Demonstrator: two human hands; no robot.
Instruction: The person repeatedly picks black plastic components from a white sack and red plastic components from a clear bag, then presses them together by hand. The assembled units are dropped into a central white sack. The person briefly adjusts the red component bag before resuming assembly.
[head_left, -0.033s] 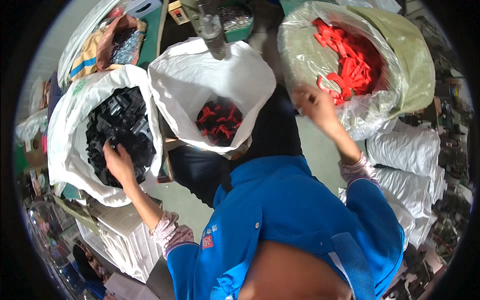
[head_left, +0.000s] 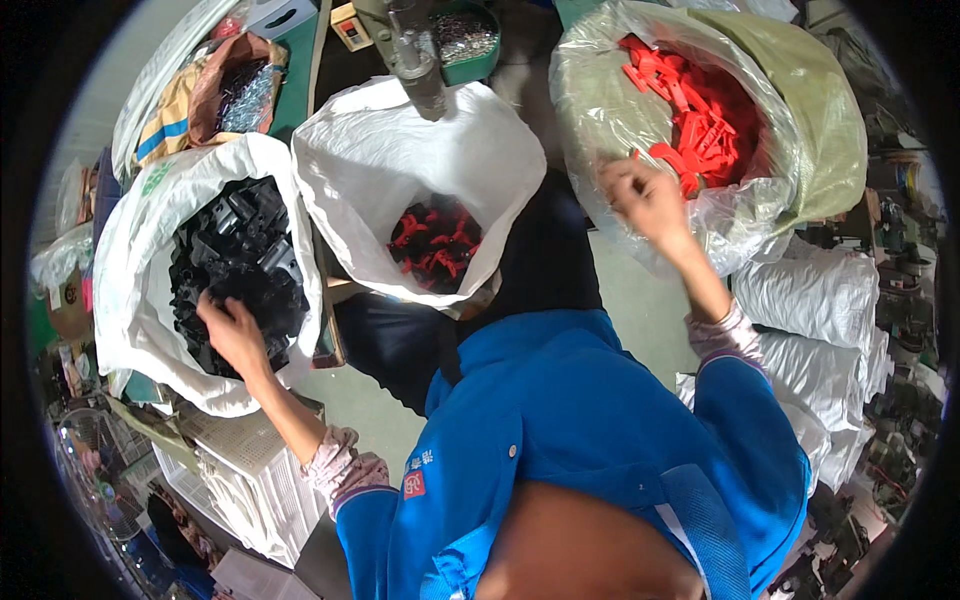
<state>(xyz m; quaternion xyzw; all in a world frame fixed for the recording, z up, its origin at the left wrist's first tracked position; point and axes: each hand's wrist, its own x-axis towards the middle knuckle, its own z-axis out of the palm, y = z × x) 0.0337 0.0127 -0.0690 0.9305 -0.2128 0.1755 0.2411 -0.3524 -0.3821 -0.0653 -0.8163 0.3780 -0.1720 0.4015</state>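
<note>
On the left, my left hand (head_left: 236,338) reaches into a white woven bag (head_left: 130,290) of black plastic parts (head_left: 245,235). Its fingers are spread against the parts, with no piece visibly gripped. My right hand (head_left: 645,198) is at the near left edge of a clear-lined bag (head_left: 610,105) of red plastic parts (head_left: 715,125). Its fingers are curled in; a dark spot shows between them, and I cannot make out what, if anything, they hold. Between my hands, a white bag (head_left: 345,150) stands open, with joined-looking red and black pieces (head_left: 437,240) at its bottom.
A metal machine column (head_left: 418,75) comes down over the middle bag's far rim. Behind it sits a green bin (head_left: 470,50) of small metal pieces. A brown bag (head_left: 215,95) with metal parts stands at far left. White rolled sacks (head_left: 810,300) lie at right.
My right hand has moved slightly right and away from me, toward the red parts. My left hand has shifted a little left among the black parts.
</note>
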